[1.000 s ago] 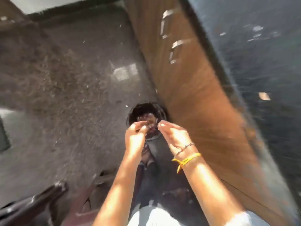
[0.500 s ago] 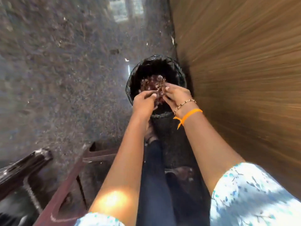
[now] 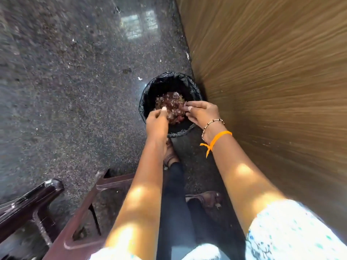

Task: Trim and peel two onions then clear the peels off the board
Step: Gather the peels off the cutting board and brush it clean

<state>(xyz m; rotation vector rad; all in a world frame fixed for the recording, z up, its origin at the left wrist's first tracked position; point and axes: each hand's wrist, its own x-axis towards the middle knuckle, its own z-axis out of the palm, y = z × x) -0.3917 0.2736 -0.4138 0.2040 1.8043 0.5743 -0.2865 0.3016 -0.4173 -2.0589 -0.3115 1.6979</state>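
Note:
Both my hands hang over a small bin lined with a black bag [image 3: 170, 79] on the floor. A heap of reddish-brown onion peels [image 3: 171, 106] shows between them, inside the bin's mouth. My left hand [image 3: 156, 121] is at the heap's left edge with its back to the camera and its thumb tip up. My right hand [image 3: 202, 113] is at the heap's right edge, fingers reaching toward the peels. The two hands are apart, and no peel is plainly pinched in either. The board and the onions are out of view.
A brown wooden cabinet front [image 3: 272, 81] rises close on the right of the bin. Dark speckled stone floor [image 3: 65, 81] lies to the left. A dark brown plastic chair [image 3: 56, 212] stands at the lower left. My sandalled feet [image 3: 206, 200] are just behind the bin.
The view has swung down and closer onto the bin. My hands, pressed together over it a moment ago, have spread apart, and the peel heap now shows between them.

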